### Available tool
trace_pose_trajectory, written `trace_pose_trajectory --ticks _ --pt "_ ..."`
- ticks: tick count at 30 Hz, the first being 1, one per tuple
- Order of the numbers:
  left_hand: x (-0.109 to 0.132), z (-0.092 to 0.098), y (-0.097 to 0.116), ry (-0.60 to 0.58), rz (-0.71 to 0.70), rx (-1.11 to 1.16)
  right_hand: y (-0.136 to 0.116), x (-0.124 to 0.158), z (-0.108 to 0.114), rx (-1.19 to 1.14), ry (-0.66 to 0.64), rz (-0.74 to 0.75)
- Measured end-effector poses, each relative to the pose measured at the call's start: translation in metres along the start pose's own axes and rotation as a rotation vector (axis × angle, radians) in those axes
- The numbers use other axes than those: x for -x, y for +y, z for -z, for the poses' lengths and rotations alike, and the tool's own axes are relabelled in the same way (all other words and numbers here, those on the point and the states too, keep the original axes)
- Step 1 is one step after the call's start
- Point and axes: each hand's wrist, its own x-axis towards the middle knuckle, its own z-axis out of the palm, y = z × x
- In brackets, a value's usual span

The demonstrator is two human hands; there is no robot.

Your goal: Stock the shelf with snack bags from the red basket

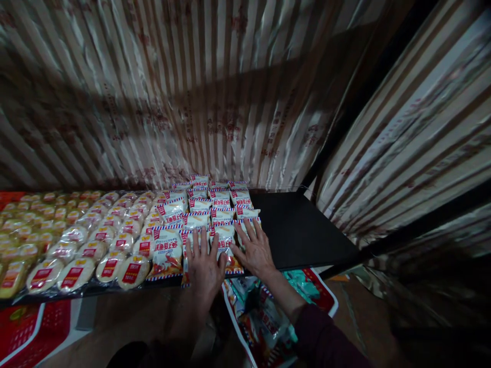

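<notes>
- While both hands lie over the front row of white packets (pixel 168 251), the step in hand looks like squaring up that row at the shelf edge; a judgement from posture only.
- Left hand (pixel 206 276): fingers extended and slightly spread, palm down, over the second packet from the left; nothing pinched that I can make out.
- Right hand (pixel 257 254): fingers fanned, thumb out towards the neighbouring packet, laid on the row's right-hand end; no grip evident.
- Position of packets: on the black shelf (pixel 303 230), several rows deep, printed faces up, some overlapping. Bare board shows to their right.
- Left of them, round wrapped cakes (pixel 72 274) in rows; further left, smaller yellow cakes (pixel 13 278).
- Below the shelf, a red basket (pixel 330 301) with a pale rim holds more packaged goods, among them teal packets (pixel 303 286); the right forearm passes above it.
- Next move, as judged: light, flat pressure from both sides to even the front edges, without crushing the film. Any further packet would call for a free hand and a reach down to the basket.
- Uncertain: exact contact under the left fingertips, hidden from view.
</notes>
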Motion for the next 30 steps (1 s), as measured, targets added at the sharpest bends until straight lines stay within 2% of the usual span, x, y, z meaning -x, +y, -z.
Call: trace_pose_trajectory --ticks 10,19,30 --pt "-0.0016 -0.0024 -0.0052 -0.079 0.008 0.073 0.0006 -0.0025 -0.0040 0.030 -0.081 -0.028" --pt "-0.0001 -0.0101 -0.0062 -0.032 -0.018 0.042 0.0055 -0.0023 -0.0062 -0.012 -0.104 -0.033" --pt "0.0003 -0.0100 -0.0063 0.011 -0.053 0.015 0.0058 -0.0001 -0.0020 -0.076 -0.139 -0.079"
